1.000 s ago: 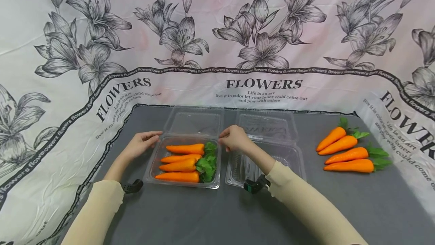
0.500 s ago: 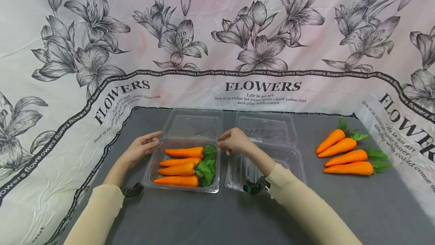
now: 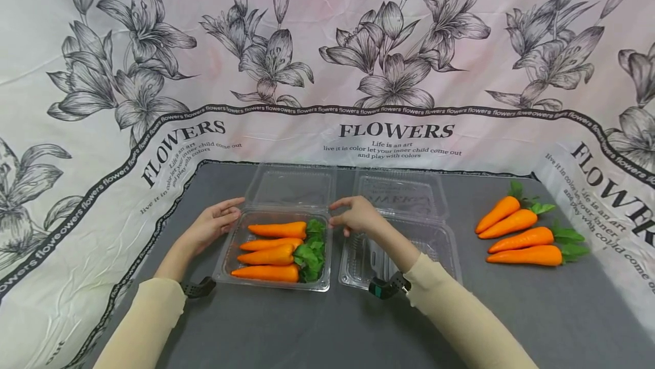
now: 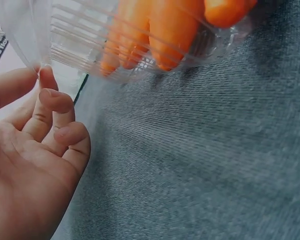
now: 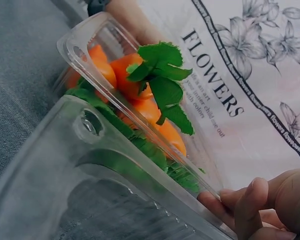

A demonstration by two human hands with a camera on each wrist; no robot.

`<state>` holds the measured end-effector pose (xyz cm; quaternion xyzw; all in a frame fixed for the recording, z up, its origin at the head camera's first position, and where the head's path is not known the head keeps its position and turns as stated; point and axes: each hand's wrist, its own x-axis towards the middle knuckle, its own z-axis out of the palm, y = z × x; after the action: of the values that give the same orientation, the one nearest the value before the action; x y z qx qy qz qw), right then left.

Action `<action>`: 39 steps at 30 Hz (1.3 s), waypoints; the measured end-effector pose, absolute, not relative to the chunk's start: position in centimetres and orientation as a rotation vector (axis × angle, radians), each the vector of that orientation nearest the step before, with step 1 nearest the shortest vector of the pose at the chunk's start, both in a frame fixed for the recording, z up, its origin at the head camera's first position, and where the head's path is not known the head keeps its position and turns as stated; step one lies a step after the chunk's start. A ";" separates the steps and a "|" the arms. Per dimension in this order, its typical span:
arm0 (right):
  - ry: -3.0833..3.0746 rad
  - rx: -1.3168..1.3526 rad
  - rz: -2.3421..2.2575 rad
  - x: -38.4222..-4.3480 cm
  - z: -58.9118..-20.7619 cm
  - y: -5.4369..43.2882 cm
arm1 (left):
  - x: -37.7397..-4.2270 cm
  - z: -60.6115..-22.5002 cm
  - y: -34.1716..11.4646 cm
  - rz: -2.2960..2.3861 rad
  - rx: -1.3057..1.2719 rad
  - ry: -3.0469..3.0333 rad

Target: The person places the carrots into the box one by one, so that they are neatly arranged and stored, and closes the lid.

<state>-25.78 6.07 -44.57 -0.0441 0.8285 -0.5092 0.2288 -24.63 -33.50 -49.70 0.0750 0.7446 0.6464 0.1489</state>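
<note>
Orange carrots (image 3: 271, 255) with green leafy tops lie side by side in the left clear plastic clamshell box (image 3: 312, 287). Its lid (image 3: 291, 187) lies folded back behind it. My left hand (image 3: 207, 227) is at the box's back left corner; in the left wrist view, thumb and index finger pinch the plastic edge near the hinge. My right hand (image 3: 362, 216) holds the back right edge; the right wrist view shows its fingertips (image 5: 215, 200) at the rim near the hinge. Carrot leaves (image 5: 167, 82) rise above the rim there.
A second clear box (image 3: 447, 244), its lid (image 3: 404, 193) folded back, stands right beside the first, partly under my right forearm. Several carrots (image 3: 522, 238) lie on the grey tabletop (image 3: 317, 329) at the right. A flower-print cloth (image 3: 286, 130) hangs behind and around the sides.
The head view tilts up slightly, then holds. My right thumb and index finger spread a little at the rim. My left hand stays at its corner; boxes and carrots keep their places.
</note>
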 end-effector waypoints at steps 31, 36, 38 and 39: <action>2.300 -0.149 -1.602 -24.9 -45.4 6.3 | -23.5 -50.4 -32.8 2.088 0.206 2.015; 2.272 -0.186 -1.634 -24.8 -45.3 6.4 | -23.3 -50.7 -32.6 2.089 0.131 2.066; 2.262 -0.199 -1.648 -24.7 -45.4 6.4 | -23.1 -50.8 -32.7 2.078 0.096 2.082; 2.264 -0.203 -1.651 -24.6 -45.4 6.4 | -23.1 -50.9 -32.7 2.076 0.093 2.085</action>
<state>-24.63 6.38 -45.41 -0.0713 0.7948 -0.5795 0.1654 -23.10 -32.73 -50.91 0.0315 0.7048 0.7018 0.0986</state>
